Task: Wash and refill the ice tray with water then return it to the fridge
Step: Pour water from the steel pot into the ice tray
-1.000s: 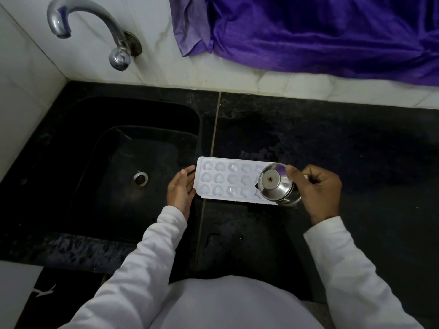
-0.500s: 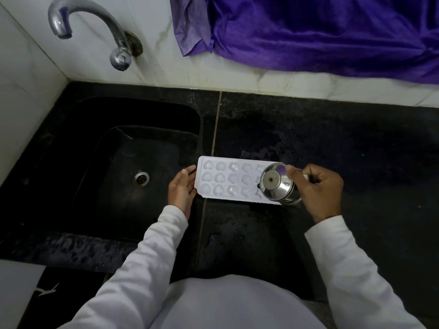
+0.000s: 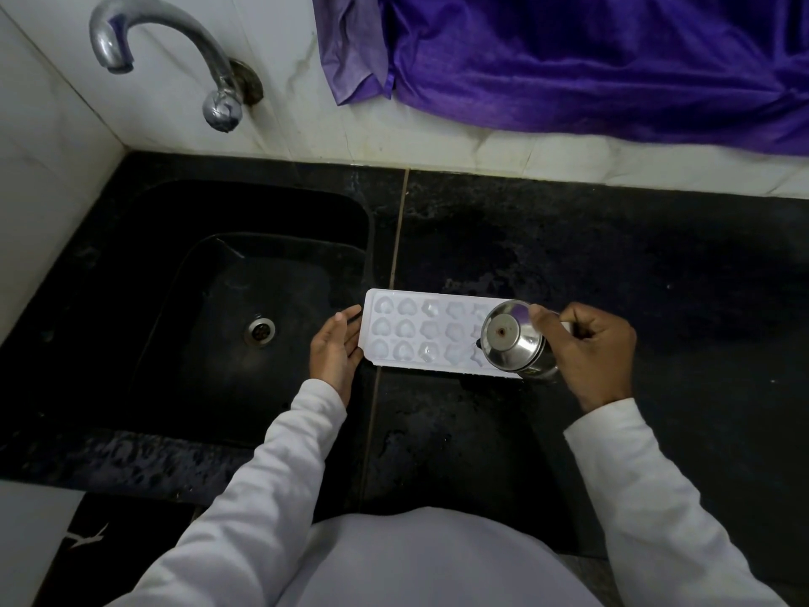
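A white ice tray [image 3: 420, 332] with heart-shaped cells lies flat on the black counter [image 3: 613, 265], just right of the sink. My left hand [image 3: 335, 348] rests against the tray's left end, fingers along its edge. My right hand [image 3: 589, 350] grips a small steel cup [image 3: 512, 339] tipped on its side over the tray's right end, its base facing me. The cup hides the rightmost cells. Some cells glisten as if wet.
A black sink [image 3: 219, 300] with a round drain [image 3: 260, 332] lies to the left. A chrome tap [image 3: 175, 59] juts from the white tiled wall above it. Purple cloth [image 3: 591, 59] hangs over the back ledge. The counter looks wet in patches.
Hardly anything differs. Both hands, the tray and the tipped cup hold their places; the cup has shifted only slightly over the tray's right end.
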{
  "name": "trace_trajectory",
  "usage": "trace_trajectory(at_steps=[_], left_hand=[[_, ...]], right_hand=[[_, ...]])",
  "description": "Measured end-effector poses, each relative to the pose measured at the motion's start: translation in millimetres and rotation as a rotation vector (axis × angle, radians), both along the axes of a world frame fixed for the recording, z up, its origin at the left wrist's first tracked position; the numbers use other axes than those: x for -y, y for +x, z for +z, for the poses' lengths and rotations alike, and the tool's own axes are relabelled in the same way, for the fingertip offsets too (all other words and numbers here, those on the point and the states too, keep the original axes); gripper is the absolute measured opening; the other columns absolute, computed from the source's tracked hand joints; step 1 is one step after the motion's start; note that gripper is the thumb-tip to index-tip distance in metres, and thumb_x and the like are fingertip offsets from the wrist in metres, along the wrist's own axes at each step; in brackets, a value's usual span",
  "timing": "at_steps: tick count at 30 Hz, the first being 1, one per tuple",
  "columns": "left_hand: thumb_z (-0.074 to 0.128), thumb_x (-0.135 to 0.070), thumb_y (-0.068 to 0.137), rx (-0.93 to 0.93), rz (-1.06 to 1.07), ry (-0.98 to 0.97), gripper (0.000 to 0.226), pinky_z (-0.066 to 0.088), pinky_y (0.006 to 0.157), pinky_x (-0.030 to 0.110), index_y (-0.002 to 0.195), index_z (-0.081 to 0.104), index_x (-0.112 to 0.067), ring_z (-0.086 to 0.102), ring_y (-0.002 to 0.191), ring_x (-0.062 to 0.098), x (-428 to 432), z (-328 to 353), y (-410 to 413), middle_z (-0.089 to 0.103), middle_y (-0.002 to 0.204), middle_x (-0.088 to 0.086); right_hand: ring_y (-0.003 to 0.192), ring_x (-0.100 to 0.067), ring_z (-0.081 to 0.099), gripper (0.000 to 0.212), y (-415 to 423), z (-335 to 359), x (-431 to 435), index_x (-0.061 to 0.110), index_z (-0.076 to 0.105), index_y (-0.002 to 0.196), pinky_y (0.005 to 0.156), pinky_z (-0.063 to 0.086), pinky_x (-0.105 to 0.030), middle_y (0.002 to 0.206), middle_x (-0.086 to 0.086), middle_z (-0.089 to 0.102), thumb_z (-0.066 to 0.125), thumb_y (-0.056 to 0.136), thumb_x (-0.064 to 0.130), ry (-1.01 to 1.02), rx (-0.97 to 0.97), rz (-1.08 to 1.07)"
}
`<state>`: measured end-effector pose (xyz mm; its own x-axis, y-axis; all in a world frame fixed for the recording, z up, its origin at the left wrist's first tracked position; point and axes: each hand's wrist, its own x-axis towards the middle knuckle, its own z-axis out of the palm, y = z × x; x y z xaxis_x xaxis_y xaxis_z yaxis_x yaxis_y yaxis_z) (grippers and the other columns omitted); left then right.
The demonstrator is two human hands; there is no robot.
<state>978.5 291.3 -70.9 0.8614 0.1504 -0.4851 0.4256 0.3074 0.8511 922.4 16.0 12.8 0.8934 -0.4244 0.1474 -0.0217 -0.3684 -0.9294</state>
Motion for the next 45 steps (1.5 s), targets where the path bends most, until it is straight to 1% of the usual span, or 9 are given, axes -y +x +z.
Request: trace_trajectory(at_steps=[3,12,17,21,30,34,39,41,45], left_hand=[[0.041,-0.034,0.108,-0.001,-0.001,0.001,0.036,0.052,0.103,0.042,0.122,0.065,-0.012,0.066,0.117,0.025,0.5,-0.4,0.3,0.070,0.123,0.012],[0.040,-0.032,0.108,-0.007,0.007,0.001,0.036,0.052,0.101,0.041,0.124,0.064,-0.010,0.066,0.117,0.026,0.1,-0.4,0.9,0.070,0.124,0.013],[0.041,-0.033,0.108,-0.008,0.006,-0.002,0.037,0.052,0.102,0.042,0.124,0.064,-0.009,0.066,0.118,0.026,-0.5,-1.5,0.8,0.070,0.124,0.013],[0.041,-0.033,0.108,-0.006,0.006,0.000,0.036,0.052,0.102,0.042,0.123,0.064,-0.011,0.066,0.118,0.026,-0.9,-1.8,0.4,0.071,0.123,0.012],[0.040,-0.033,0.108,-0.008,0.000,0.008,0.035,0.052,0.102,0.041,0.122,0.064,-0.011,0.066,0.118,0.026,0.0,1.5,-0.1,0.070,0.124,0.013],[0.041,-0.033,0.108,-0.004,-0.002,0.012,0.035,0.052,0.102,0.041,0.122,0.064,-0.012,0.067,0.117,0.025,0.3,2.1,-0.5,0.071,0.123,0.012],[0.039,-0.033,0.108,-0.006,-0.008,0.026,0.037,0.052,0.103,0.042,0.125,0.063,-0.010,0.066,0.118,0.025,-0.2,1.4,-0.6,0.070,0.124,0.012],[0.040,-0.034,0.108,-0.010,-0.010,0.025,0.039,0.051,0.104,0.042,0.127,0.062,-0.010,0.066,0.118,0.024,-0.5,1.3,-0.7,0.070,0.124,0.011],[0.040,-0.035,0.108,-0.004,-0.014,0.025,0.039,0.051,0.104,0.042,0.128,0.062,-0.010,0.066,0.118,0.025,-0.8,2.6,-0.9,0.070,0.124,0.011]], right_hand=[[0.048,-0.010,0.040,0.044,0.7,1.3,-0.8,0.006,0.049,0.052,0.053,0.042,-0.022,0.049,-0.003,0.045,0.077,0.085,0.014,-0.010,0.008,0.003],[0.047,-0.007,0.039,0.046,1.5,3.2,-0.7,0.015,0.047,0.051,0.054,0.041,-0.025,0.048,0.006,0.044,0.077,0.085,0.015,-0.006,0.017,0.011],[0.048,-0.011,0.040,0.046,1.4,4.6,-0.6,0.012,0.047,0.051,0.056,0.043,-0.030,0.047,0.005,0.043,0.077,0.085,0.016,0.005,0.026,0.002],[0.049,-0.015,0.041,0.046,1.6,5.4,-1.1,0.010,0.047,0.051,0.056,0.046,-0.037,0.049,-0.004,0.044,0.077,0.085,0.015,0.005,0.027,-0.004],[0.048,-0.007,0.036,0.048,0.3,5.1,1.7,0.009,0.044,0.051,0.054,0.039,-0.019,0.048,0.003,0.040,0.076,0.086,0.013,0.098,0.022,-0.040],[0.047,-0.007,0.036,0.048,-1.8,5.6,4.8,0.007,0.043,0.052,0.053,0.039,-0.017,0.048,0.001,0.040,0.076,0.086,0.013,0.098,0.028,-0.055],[0.049,-0.016,0.041,0.045,-4.1,6.9,9.3,0.003,0.047,0.054,0.056,0.044,-0.030,0.052,-0.015,0.046,0.075,0.086,0.016,0.015,0.021,-0.064],[0.049,-0.018,0.042,0.045,-4.8,6.5,11.0,0.007,0.047,0.053,0.057,0.045,-0.034,0.051,-0.011,0.046,0.076,0.086,0.016,0.004,0.018,-0.072],[0.049,-0.017,0.041,0.045,-5.6,6.1,14.1,0.007,0.047,0.053,0.058,0.045,-0.034,0.051,-0.008,0.045,0.076,0.085,0.016,-0.006,0.011,-0.090]])
